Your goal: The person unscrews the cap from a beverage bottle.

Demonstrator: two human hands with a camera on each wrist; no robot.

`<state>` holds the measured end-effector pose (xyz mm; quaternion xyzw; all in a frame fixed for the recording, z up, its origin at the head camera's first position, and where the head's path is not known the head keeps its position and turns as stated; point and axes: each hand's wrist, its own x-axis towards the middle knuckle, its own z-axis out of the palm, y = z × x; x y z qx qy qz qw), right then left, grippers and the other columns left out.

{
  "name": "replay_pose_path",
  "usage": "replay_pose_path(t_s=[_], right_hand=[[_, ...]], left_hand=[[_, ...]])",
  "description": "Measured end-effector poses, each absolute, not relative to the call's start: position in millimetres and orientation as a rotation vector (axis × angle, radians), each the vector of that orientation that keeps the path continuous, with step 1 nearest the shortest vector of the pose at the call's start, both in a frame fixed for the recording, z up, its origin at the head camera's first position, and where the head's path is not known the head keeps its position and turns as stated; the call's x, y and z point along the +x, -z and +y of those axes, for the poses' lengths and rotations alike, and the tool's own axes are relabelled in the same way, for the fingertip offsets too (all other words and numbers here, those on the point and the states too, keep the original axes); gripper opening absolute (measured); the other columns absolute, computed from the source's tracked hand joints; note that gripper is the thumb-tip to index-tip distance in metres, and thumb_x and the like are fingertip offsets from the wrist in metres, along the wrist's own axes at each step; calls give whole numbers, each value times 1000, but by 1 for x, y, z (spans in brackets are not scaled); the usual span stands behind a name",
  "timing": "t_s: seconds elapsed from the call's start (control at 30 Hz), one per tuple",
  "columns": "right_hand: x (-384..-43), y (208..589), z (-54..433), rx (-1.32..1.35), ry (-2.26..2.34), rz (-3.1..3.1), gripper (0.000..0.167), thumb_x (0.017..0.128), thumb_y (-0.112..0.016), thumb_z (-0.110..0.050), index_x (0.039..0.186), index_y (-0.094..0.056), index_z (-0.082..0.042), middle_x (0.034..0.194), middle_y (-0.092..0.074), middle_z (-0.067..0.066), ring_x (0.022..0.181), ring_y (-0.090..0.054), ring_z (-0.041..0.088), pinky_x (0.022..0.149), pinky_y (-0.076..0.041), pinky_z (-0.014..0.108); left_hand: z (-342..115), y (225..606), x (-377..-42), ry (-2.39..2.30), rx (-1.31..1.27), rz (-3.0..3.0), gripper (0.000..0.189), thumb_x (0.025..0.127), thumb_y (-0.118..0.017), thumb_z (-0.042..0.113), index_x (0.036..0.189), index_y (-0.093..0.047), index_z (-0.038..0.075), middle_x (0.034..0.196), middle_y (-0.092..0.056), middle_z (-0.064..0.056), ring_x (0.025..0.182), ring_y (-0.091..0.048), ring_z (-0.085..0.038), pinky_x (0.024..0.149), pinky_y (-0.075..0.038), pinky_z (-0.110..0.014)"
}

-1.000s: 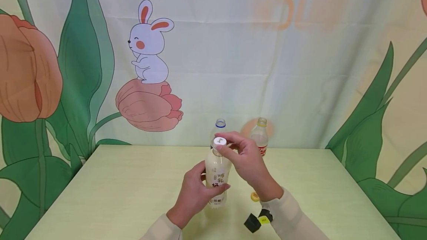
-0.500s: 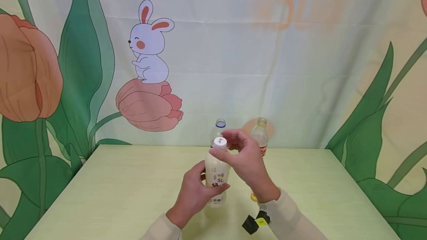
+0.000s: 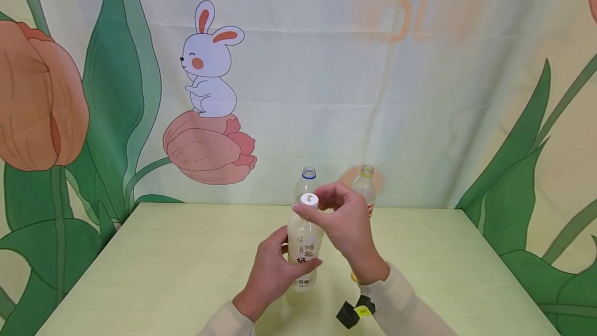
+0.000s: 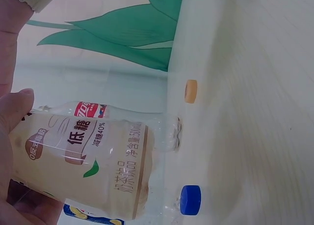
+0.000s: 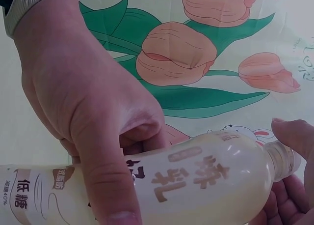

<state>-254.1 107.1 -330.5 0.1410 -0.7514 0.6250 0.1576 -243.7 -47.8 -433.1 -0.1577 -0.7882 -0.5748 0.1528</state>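
A milk-tea bottle [image 3: 303, 242] with pale contents stands upright in the head view. My left hand [image 3: 275, 271] grips its lower half, thumb across the front. At its top sits a white cap [image 3: 310, 200]. My right hand [image 3: 347, 222] has its thumb at the near side of the cap and curled fingers behind it; how firmly they press cannot be told. The right wrist view gives the bottle lying sideways, its cap [image 5: 287, 161] between my right thumb and fingers. In the left wrist view, the bottle's base [image 4: 137, 171] hangs beyond my left hand [image 4: 12, 131].
Behind stand two clear uncapped bottles, one with a blue neck ring [image 3: 305, 186], one with a yellow ring [image 3: 365, 184]. An orange-yellow cap [image 4: 191, 91] and a blue cap [image 4: 190, 200] lie on the table [image 3: 186, 258]. A black device [image 3: 355, 312] with a yellow tag is at my right wrist.
My right thumb has slid left across the cap's near side, and the fingers have drawn back to the right around it. The left hand and the bottle stay nearly still.
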Motion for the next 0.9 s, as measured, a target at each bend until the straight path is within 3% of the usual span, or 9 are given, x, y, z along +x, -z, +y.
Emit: replay_pose_path(t_s=[0.5, 0.9], right_hand=[[-255, 334, 110, 479, -1833, -2159, 27, 81, -88, -23, 105, -78, -17, 98, -76, 3, 90, -66, 22, 84, -53, 31], [-254, 336, 111, 601, -1821, -2204, 26, 95, -75, -23, 120, -75, -18, 108, -72, 3, 100, -62, 23, 93, -51, 39]], left_hand=[[-48, 433, -243, 1665, -440, -2278, 54, 71, -95, 25, 117, -66, 26, 108, -70, 13, 96, -69, -11, 86, -60, -30], [-49, 434, -244, 1659, -441, -2283, 55, 72, -95, 29, 118, -65, 26, 109, -70, 14, 96, -68, -10, 86, -60, -31]])
